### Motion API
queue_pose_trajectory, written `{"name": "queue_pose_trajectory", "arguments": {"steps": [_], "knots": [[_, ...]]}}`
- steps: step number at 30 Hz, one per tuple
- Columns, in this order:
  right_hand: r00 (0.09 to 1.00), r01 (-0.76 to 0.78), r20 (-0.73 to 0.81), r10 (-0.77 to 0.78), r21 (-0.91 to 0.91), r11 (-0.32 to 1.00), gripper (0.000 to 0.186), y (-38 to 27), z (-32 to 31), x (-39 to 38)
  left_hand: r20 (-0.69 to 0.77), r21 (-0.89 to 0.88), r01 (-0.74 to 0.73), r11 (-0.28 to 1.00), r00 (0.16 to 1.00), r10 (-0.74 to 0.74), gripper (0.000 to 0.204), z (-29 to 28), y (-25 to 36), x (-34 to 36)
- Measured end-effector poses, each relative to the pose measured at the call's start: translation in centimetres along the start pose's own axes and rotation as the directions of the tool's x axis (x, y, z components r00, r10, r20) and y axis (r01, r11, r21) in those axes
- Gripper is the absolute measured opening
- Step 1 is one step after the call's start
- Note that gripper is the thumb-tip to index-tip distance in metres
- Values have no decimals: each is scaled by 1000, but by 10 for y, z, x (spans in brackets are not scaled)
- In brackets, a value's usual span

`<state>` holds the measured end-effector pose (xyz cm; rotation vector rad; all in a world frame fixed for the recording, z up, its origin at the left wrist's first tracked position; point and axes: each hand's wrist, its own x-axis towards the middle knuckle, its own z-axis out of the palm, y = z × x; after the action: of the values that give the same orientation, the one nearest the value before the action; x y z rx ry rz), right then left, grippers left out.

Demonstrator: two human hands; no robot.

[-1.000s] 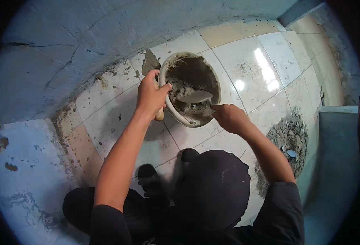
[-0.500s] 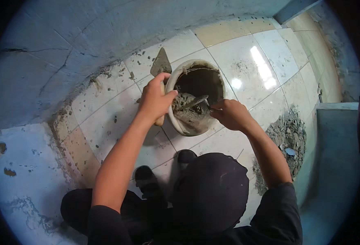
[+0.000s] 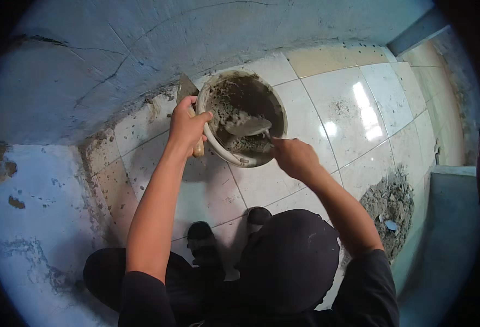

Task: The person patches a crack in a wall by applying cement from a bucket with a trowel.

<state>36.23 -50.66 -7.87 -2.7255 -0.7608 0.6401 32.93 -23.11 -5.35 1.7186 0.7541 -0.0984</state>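
Note:
A pale bucket (image 3: 273,102) stands tilted over the tiles, with dark grey mortar (image 3: 234,98) inside. My left hand (image 3: 188,126) is closed on its left rim, together with the wooden handle (image 3: 198,151) of a trowel, whose pointed metal blade (image 3: 186,85) sticks up beside the bucket. My right hand (image 3: 294,158) grips the handle of a second trowel (image 3: 246,127) at the bucket's right rim; this blade lies down among the mortar, partly coated with it.
A cracked wall (image 3: 114,49) borders the tiled floor (image 3: 338,114) at the back. A flaking blue surface (image 3: 32,218) is on the left. Grey rubble (image 3: 384,204) lies at right beside a low ledge (image 3: 450,218). My dark-clothed legs and footwear (image 3: 200,234) are below.
The bucket, held trowel and both hands have moved up and left over the tiles. The second trowel has moved within the mortar. The whole view has shifted slightly.

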Motion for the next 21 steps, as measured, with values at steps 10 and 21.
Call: {"name": "queue_pose_trajectory", "arguments": {"steps": [10,21], "knots": [[994,-18,109,27,-82,996,26,30,-34,2,59,1,-60,998,996,60,45,26,12,-2],[999,-12,-35,25,331,943,30,32,-17,10,42,19,-133,991,990,132,39,30,10,-7]]}}
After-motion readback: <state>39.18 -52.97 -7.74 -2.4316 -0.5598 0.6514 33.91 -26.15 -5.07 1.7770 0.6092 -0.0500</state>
